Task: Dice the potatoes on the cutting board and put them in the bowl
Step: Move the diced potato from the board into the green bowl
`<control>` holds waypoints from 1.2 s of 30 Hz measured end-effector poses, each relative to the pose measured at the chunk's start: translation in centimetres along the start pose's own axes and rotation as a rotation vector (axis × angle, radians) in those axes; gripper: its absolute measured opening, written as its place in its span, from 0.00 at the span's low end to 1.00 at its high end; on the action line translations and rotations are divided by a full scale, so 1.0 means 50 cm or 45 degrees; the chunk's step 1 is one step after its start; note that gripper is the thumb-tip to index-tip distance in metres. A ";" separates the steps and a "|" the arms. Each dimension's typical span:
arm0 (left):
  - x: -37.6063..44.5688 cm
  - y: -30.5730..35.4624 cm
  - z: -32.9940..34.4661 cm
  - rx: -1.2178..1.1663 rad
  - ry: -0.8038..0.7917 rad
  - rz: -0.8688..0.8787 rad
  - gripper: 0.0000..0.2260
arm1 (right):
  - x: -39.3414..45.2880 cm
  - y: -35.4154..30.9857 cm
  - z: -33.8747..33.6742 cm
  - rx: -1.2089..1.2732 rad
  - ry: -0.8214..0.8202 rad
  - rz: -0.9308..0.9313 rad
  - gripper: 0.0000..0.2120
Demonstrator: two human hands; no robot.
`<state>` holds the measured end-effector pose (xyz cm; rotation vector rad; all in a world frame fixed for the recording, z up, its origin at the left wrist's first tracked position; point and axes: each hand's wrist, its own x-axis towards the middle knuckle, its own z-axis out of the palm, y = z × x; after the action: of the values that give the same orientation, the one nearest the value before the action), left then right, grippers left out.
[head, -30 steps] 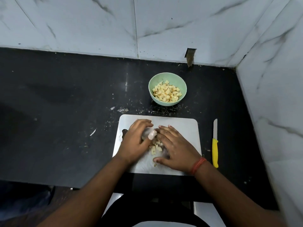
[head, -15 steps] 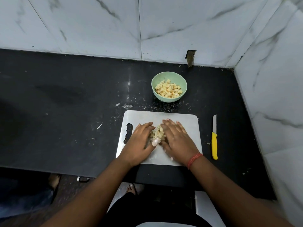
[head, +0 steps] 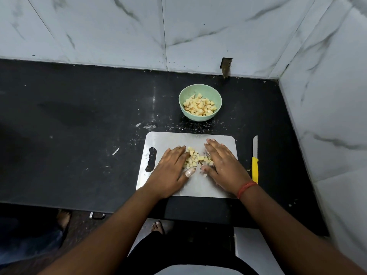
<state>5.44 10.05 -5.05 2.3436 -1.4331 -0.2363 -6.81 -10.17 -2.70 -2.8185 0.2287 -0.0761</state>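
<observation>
steel board (head: 198, 187) is lying on the black counter (head: 79, 135), and a small heap of dice (head: 195, 158) is sitting on it between two hands. left hand (head: 170, 169) is resting flat at the heap's left side, fingers straight and together, gripping nothing; its thumb is wearing a pale wrap. right hand (head: 222, 165) is lying flat at the heap's right, fingers straight, also gripping nothing. green bowl (head: 200, 105) is standing just beyond the board, partly full of cubes. knife (head: 255, 161), yellow handled, is lying beside the board's right edge, untouched.
</observation>
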 end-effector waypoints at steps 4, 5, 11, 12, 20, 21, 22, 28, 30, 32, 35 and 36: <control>0.009 -0.012 0.015 0.007 0.048 0.055 0.30 | 0.008 -0.005 0.009 -0.038 -0.086 -0.074 0.38; 0.013 -0.014 0.017 0.004 0.067 0.071 0.29 | 0.010 -0.004 0.013 -0.079 -0.147 -0.105 0.40; 0.035 -0.026 0.026 0.045 0.194 0.102 0.28 | 0.056 -0.018 0.038 -0.160 -0.121 -0.210 0.32; 0.040 -0.028 0.027 0.048 0.191 0.097 0.27 | 0.065 -0.019 0.044 -0.148 -0.100 -0.221 0.30; 0.079 -0.041 0.017 0.048 0.198 0.155 0.14 | 0.085 -0.015 0.064 -0.041 0.167 -0.232 0.15; 0.082 -0.040 0.017 0.061 0.197 0.157 0.13 | 0.088 -0.017 0.063 -0.057 0.180 -0.225 0.13; 0.085 -0.039 0.015 0.078 0.193 0.160 0.12 | 0.093 -0.018 0.061 -0.071 0.189 -0.216 0.12; 0.092 -0.032 -0.005 0.034 0.177 -0.015 0.14 | 0.117 -0.022 0.046 -0.063 0.217 -0.236 0.12; 0.091 -0.026 -0.013 0.004 0.186 -0.061 0.16 | 0.126 -0.025 0.042 -0.025 0.231 -0.262 0.09; 0.094 -0.012 -0.025 -0.101 0.168 -0.198 0.21 | 0.134 -0.028 0.038 -0.004 0.222 -0.254 0.10; 0.107 0.005 -0.040 -0.375 0.266 -0.429 0.28 | 0.142 -0.041 0.022 0.119 0.250 -0.038 0.14; 0.110 0.011 -0.045 -0.481 0.317 -0.467 0.28 | 0.143 -0.048 0.014 0.216 0.271 0.071 0.13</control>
<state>8.30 5.47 -2.47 2.2062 -0.7612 -0.2746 0.62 -8.91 -2.41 -2.6317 0.3319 -0.3661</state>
